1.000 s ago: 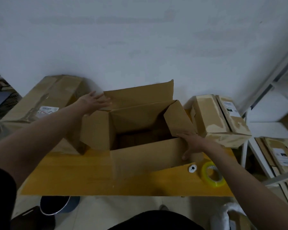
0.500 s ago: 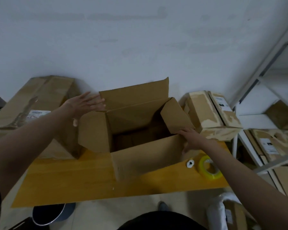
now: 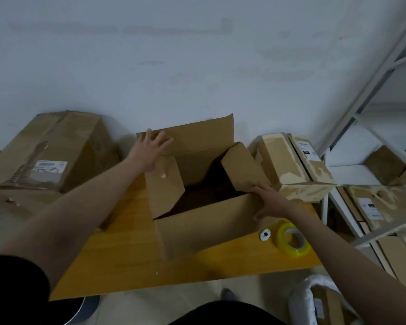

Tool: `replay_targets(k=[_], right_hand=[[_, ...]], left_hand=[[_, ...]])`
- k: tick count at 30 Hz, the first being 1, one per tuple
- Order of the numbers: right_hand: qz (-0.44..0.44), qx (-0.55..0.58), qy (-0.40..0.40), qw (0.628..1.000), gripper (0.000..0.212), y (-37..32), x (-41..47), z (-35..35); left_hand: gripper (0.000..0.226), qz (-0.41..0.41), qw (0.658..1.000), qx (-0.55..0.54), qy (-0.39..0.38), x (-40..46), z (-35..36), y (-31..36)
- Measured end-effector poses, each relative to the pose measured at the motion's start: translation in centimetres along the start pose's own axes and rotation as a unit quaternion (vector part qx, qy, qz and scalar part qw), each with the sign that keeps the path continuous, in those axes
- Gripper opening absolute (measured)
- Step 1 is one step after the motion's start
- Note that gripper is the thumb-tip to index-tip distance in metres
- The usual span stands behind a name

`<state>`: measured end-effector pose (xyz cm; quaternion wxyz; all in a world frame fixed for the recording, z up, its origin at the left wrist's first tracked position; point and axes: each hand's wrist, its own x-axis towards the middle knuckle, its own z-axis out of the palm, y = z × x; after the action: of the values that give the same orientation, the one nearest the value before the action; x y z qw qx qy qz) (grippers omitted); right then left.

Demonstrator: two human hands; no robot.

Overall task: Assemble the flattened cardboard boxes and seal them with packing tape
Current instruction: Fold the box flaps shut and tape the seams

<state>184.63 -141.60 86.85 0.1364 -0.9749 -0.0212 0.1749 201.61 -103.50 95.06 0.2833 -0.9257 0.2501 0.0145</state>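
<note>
**Both hands on the flaps of an open cardboard box**

The left hand (image 3: 151,154) reaches forward with fingers spread and nearly straight, palm against the left end flap (image 3: 164,186) of the cardboard box (image 3: 204,221), fingertips over the raised far flap (image 3: 197,134) and thumb pointing down onto the end flap. That flap tilts inward over the opening. The box stands upright on the yellow table (image 3: 127,249), mouth up, long axis running left to right between the two hands; its inside is dark and what it holds cannot be told. The right end flap (image 3: 242,168) leans inward too. The right hand (image 3: 268,202) rests at the box's near right corner, fingers loosely spread along the near wall's top edge, thumb low on the outside. Just near of that hand lie a small white disc (image 3: 265,235) and a yellowish tape roll (image 3: 292,239).
</note>
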Motion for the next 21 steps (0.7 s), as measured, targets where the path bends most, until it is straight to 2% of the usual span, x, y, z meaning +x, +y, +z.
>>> replay_targets(k=[4, 7, 11, 13, 14, 16, 18, 19, 21], right_hand=[[0.079, 0.055, 0.036, 0.995, 0.113, 0.5, -0.8, -0.3], [0.121, 0.095, 0.01, 0.988, 0.114, 0.7, -1.2, -1.1], [0.13, 0.117, -0.011, 0.984, 0.093, 1.0, -2.0, -2.9], [0.128, 0.181, 0.052, 0.974, 0.074, 0.5, -2.3, -4.2], [0.134, 0.243, 0.108, 0.955, 0.067, 0.2, -2.2, -4.6], [0.147, 0.383, 0.209, 0.888, 0.055, -0.8, -1.9, -5.5], [0.132, 0.486, 0.256, 0.825, 0.047, -1.9, -1.4, -5.5], [0.119, 0.485, 0.261, 0.826, 0.049, -2.4, -1.0, -5.2], [0.099, 0.384, 0.24, 0.886, 0.068, -2.9, 0.0, -4.1]], left_hand=[[0.145, -0.026, 0.997, -0.005, 0.073, -0.7, -0.2, 2.0], [0.138, 0.008, 0.994, -0.014, 0.109, -1.6, 0.4, 3.0], [0.09, 0.087, 0.991, -0.103, 0.022, -4.0, 3.2, 5.1], [0.084, 0.071, 0.975, -0.207, -0.032, -5.0, 3.8, 5.2], [0.085, 0.055, 0.963, -0.259, -0.051, -5.2, 3.9, 5.1], [0.088, 0.025, 0.922, -0.373, -0.098, -5.3, 4.0, 4.6], [0.089, -0.015, 0.836, -0.53, -0.142, -5.5, 3.8, 4.0], [0.092, -0.037, 0.785, -0.601, -0.147, -5.8, 3.7, 3.7], [0.1, -0.081, 0.702, -0.696, -0.127, -6.0, 3.6, 2.8]])
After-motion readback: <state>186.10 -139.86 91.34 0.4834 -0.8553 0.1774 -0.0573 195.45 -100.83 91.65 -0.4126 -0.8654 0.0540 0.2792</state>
